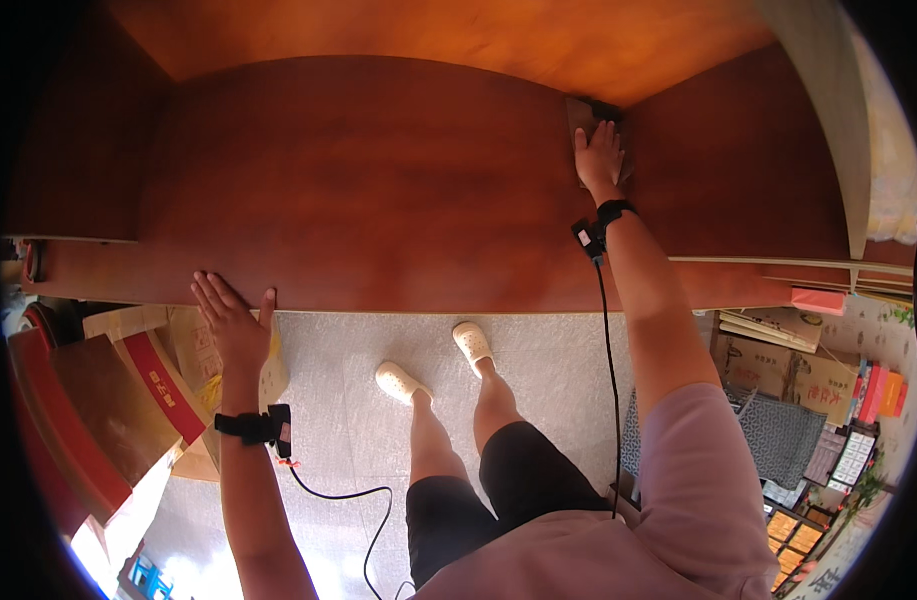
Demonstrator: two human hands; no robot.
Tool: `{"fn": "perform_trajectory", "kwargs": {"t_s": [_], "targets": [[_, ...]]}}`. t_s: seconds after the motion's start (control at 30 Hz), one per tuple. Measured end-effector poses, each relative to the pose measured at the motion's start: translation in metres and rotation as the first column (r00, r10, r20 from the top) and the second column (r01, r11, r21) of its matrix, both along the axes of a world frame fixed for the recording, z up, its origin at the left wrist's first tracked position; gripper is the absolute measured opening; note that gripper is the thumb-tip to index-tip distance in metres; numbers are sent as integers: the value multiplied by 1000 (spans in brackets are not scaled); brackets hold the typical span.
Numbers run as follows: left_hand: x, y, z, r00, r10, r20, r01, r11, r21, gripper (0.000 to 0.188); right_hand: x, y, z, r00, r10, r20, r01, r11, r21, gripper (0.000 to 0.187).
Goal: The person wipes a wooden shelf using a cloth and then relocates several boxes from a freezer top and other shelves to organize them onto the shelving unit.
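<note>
A wide reddish-brown wooden shelf board (368, 190) spreads before me. My left hand (236, 325) lies on its front edge at the left, fingers stretched out and thumb apart, holding nothing. Farther in, at the back right corner, my right hand (600, 160) reaches out with its fingers extended. Beneath that hand is a flat, dull brown piece (579, 115), partly covered by it; whether this is cloth or card I cannot tell. Both wrists wear black straps with small cabled boxes.
An orange-brown panel (458, 40) rises at the back, and a side panel (738, 160) bounds the right. Cardboard boxes (128, 380) stand at the left. More cartons (778, 370) and a patterned grey item (778, 435) are at the right. Black cables (610, 380) hang from my wrists.
</note>
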State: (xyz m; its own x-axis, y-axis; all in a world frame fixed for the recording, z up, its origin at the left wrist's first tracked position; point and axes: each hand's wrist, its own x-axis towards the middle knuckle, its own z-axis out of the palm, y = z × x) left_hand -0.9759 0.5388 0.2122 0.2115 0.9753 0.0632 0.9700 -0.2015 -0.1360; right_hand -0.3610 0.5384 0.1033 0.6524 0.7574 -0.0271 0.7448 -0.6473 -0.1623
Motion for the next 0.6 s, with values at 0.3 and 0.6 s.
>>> {"fn": "perform_trajectory", "kwargs": {"t_s": [0.3, 0.6], "targets": [[-14, 5, -5, 998, 33, 52, -32, 999, -13, 96, -163, 76, 30, 925, 379, 10, -378, 921, 89, 72], [-28, 36, 107, 597, 284, 750, 135, 886, -443, 67, -385, 76, 70, 545, 836, 62, -812, 507, 289, 67]]}}
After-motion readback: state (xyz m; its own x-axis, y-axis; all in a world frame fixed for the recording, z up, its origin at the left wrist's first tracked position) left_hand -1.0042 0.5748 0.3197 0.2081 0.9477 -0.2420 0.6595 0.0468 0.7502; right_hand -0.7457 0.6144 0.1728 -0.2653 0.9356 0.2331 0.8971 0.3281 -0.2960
